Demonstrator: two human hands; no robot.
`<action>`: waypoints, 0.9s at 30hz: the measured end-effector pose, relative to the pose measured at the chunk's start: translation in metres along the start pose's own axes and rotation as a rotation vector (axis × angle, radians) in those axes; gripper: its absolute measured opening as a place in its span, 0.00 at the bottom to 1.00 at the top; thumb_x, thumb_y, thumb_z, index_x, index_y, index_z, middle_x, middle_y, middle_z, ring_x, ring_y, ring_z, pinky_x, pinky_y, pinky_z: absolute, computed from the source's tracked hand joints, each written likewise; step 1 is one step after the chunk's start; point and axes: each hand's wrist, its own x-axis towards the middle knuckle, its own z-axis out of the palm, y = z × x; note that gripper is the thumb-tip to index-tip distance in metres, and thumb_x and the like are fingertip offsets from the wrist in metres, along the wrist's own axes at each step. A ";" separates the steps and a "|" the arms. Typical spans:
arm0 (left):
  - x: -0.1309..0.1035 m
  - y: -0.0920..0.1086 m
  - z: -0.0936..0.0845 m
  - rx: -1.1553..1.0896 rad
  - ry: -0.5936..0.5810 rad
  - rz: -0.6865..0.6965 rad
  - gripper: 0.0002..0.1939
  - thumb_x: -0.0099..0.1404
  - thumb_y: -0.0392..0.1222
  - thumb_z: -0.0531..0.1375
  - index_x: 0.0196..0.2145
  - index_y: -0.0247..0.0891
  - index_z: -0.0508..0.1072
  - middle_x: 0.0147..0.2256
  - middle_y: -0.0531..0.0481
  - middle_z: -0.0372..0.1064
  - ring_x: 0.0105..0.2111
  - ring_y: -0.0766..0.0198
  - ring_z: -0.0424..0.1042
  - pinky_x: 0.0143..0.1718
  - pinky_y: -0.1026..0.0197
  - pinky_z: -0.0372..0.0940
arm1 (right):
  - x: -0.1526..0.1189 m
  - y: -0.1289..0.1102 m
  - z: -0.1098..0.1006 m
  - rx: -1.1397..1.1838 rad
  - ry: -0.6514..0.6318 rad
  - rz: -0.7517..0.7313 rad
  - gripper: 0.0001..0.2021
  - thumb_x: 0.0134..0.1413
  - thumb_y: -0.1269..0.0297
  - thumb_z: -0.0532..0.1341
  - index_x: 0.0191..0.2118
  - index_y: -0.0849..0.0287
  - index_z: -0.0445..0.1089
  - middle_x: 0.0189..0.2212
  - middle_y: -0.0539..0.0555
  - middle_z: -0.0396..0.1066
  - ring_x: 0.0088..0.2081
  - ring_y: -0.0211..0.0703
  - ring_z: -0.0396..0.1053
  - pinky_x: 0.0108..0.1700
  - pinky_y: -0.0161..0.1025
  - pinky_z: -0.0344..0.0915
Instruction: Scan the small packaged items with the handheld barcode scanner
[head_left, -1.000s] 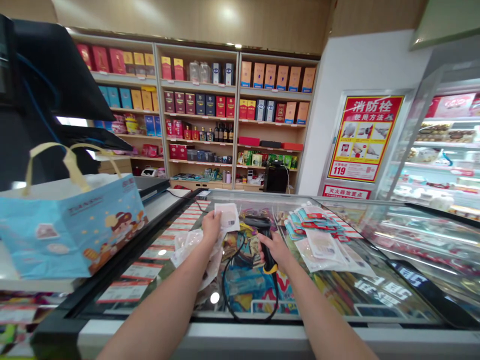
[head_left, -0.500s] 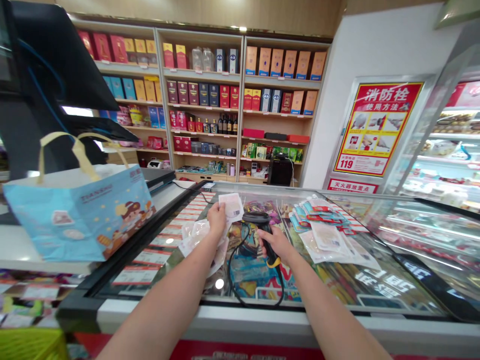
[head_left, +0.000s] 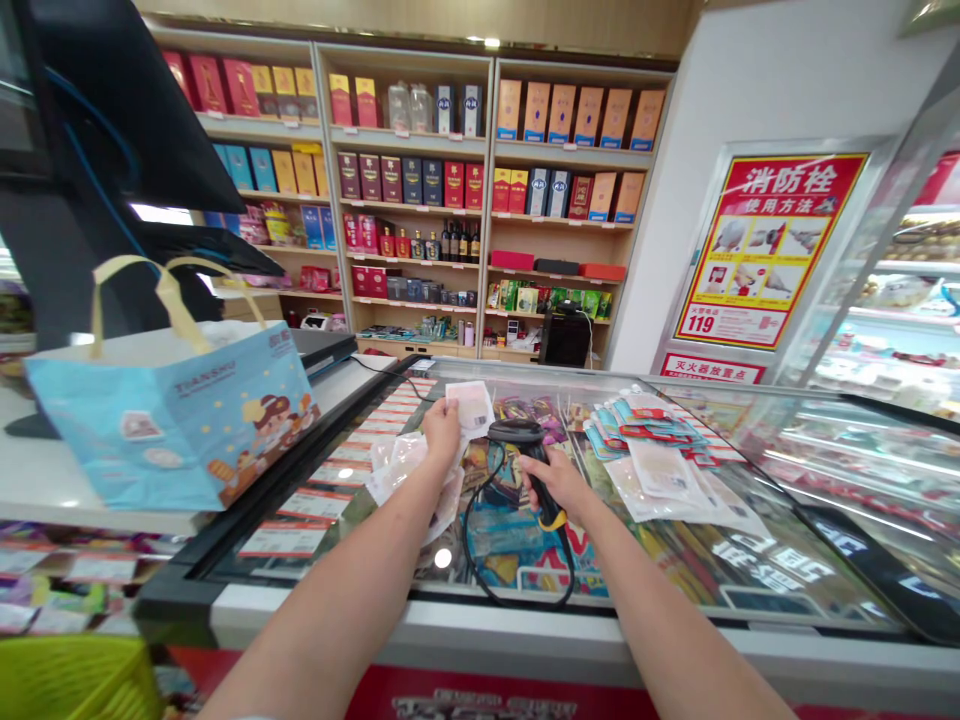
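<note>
My left hand (head_left: 442, 432) pinches a clear packet (head_left: 471, 406) by its label, held just beside the scanner (head_left: 525, 452) gripped in my right hand (head_left: 553, 485), above the glass-topped bench (head_left: 750, 560).
</note>
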 end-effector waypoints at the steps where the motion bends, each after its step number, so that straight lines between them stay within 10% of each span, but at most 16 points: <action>1: 0.000 0.000 0.000 0.001 -0.006 0.000 0.12 0.57 0.45 0.52 0.27 0.36 0.73 0.24 0.50 0.70 0.27 0.61 0.67 0.30 0.63 0.58 | 0.000 0.000 0.000 0.004 0.002 0.000 0.19 0.40 0.49 0.64 0.26 0.58 0.60 0.14 0.44 0.63 0.13 0.32 0.60 0.15 0.32 0.62; 27: -0.003 0.005 -0.002 0.016 -0.017 -0.008 0.14 0.57 0.45 0.53 0.29 0.34 0.75 0.27 0.46 0.73 0.30 0.59 0.70 0.33 0.61 0.62 | 0.001 0.003 0.001 -0.005 0.019 0.012 0.18 0.41 0.48 0.64 0.25 0.58 0.60 0.14 0.44 0.63 0.12 0.32 0.60 0.15 0.31 0.61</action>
